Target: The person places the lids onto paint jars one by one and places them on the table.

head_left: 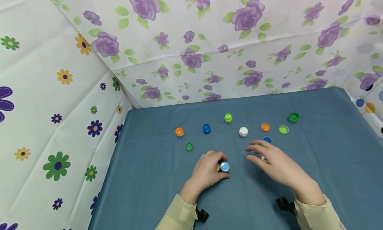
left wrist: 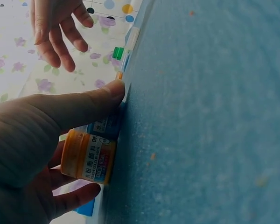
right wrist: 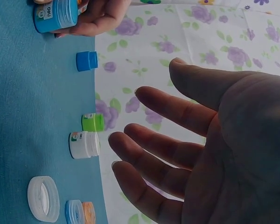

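Note:
My left hand (head_left: pixel 206 170) curls its thumb and fingers round two small paint jars standing side by side on the blue cloth. One is a light blue jar (head_left: pixel 224 167); the other, an orange-yellow jar (left wrist: pixel 93 156) with a printed label, is mostly covered by the hand in the head view. To the right, my right hand (head_left: pixel 273 163) hovers with loosely spread fingers, holding nothing. Beneath its fingers a white lid (right wrist: pixel 43 199) is partly hidden in the head view. A blue lid (head_left: pixel 267 140) lies just beyond the fingertips.
Farther back stand an orange jar (head_left: pixel 179 132), a blue jar (head_left: pixel 206 129), a lime jar (head_left: pixel 228 118), a white jar (head_left: pixel 243 132) and a green jar (head_left: pixel 293 117). Lids in green (head_left: pixel 189 147), orange (head_left: pixel 265 127) and lime (head_left: pixel 284 129) lie flat. Flowered sheets (head_left: pixel 191 57) hang behind.

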Demonstrator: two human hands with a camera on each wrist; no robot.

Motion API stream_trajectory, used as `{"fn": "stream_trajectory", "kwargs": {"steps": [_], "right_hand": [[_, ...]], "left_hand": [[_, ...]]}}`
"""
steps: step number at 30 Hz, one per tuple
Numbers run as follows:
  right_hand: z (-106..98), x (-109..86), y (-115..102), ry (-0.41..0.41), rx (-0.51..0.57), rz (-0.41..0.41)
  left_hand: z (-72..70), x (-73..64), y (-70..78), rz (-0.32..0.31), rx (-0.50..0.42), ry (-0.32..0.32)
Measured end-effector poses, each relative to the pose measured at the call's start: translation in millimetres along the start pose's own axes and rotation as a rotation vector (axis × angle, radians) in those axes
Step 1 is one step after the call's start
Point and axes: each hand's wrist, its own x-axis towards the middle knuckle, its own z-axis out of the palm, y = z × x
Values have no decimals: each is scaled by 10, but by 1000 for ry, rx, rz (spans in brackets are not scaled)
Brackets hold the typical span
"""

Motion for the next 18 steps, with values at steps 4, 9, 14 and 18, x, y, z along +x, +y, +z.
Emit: {"fn": "stream_trajectory", "kwargs": {"steps": [4, 9, 14, 18], "right_hand": [[2, 3, 1, -4, 0, 0], [5, 16, 1, -9, -1, -7], [11, 15, 6, -17, -1, -3], [20, 18, 11, -24, -6, -4]], "left_hand": [[-4, -7, -13, -2, -17, -24], [-30, -19, -15, -12, -37, -43], [-43, -30, -12, -20, -37, -57], [-46, -32, -17, -23, -45, -63]]}}
